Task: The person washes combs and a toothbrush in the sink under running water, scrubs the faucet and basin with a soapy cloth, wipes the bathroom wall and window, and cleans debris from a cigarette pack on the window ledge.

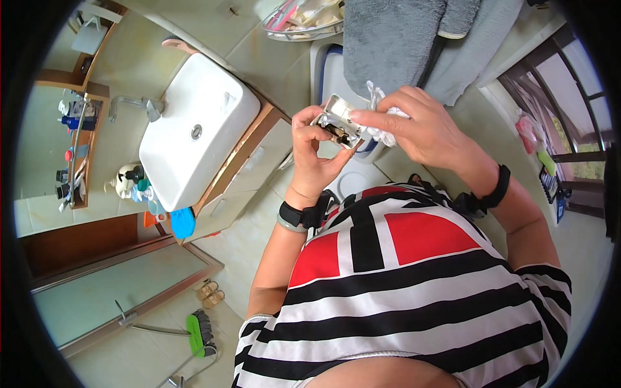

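My left hand (pixel 310 152) is closed around a small, pale, shiny open case (pixel 343 113), held up in front of my chest. Dark and gold-coloured parts show inside it, too small to name. My right hand (pixel 420 123) grips a crumpled white cloth (pixel 383 134), part of which sticks up above the fingers. The right thumb or a finger reaches to the edge of the case, touching it or very close. Both wrists wear dark bands.
A white sink (pixel 207 123) with a tap (pixel 145 107) is at left. Grey towels (pixel 394 45) hang at the top beside a wire basket (pixel 304 29). Bottles (pixel 129 178) stand by the sink. A green broom (pixel 196 333) and sandals (pixel 210 294) are at lower left.
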{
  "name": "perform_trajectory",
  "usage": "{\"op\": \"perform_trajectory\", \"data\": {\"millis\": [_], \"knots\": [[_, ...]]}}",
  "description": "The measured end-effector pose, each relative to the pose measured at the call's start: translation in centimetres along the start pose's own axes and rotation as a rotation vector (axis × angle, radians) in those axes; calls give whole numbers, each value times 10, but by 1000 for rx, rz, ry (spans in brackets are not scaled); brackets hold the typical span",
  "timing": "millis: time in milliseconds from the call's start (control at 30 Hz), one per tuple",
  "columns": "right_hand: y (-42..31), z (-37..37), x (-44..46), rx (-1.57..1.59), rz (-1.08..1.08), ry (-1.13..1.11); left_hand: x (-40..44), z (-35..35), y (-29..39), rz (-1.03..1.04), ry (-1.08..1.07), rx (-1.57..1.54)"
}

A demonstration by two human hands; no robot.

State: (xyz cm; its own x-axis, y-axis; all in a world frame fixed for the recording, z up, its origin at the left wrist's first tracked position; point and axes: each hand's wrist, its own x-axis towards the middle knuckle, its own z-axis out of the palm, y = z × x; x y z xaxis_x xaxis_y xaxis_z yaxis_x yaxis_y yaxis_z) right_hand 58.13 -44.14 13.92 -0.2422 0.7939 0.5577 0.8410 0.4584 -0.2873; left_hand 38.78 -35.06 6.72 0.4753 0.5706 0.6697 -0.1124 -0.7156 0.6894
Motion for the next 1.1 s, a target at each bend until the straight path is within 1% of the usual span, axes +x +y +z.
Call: {"op": "perform_trajectory", "data": {"millis": [67, 200, 267, 367, 500, 600, 700, 800, 867, 1000, 1067, 1100], "knots": [[-4, -3, 4, 54, -77, -44, -4, 0, -3, -22, 18, -92], [-8, -3, 11, 76, -147, -123, -8, -7, -7, -6, 11, -70], [-7, 1, 14, 29, -215, -125, -11, -8, -7, -32, 40, -181], [-8, 3, 18, 28, -237, -118, -13, -12, -8, -44, 27, -94], [-9, 9, 18, 39, -233, -105, -19, -14, -10, -74, 53, -94], [-8, 11, 17, -8, -228, -128, -21, -15, -11, -55, 48, -86], [-9, 12, 16, 12, -219, -138, -23, -14, -10, -94, 54, -81], [-9, 12, 16, 9, -211, -151, -24, -16, -6, -118, 49, -37], [-8, 13, 16, -10, -213, -154, -25, -17, -1, -165, 42, 84], [-7, 15, 15, 23, -222, -164, -30, -15, -5, -163, 41, 88], [-8, 16, 14, 17, -180, -187, -34, -10, -9, -244, 88, -132], [-8, 17, 15, 19, -190, -191, -35, -11, -11, -212, 80, -100]]}}
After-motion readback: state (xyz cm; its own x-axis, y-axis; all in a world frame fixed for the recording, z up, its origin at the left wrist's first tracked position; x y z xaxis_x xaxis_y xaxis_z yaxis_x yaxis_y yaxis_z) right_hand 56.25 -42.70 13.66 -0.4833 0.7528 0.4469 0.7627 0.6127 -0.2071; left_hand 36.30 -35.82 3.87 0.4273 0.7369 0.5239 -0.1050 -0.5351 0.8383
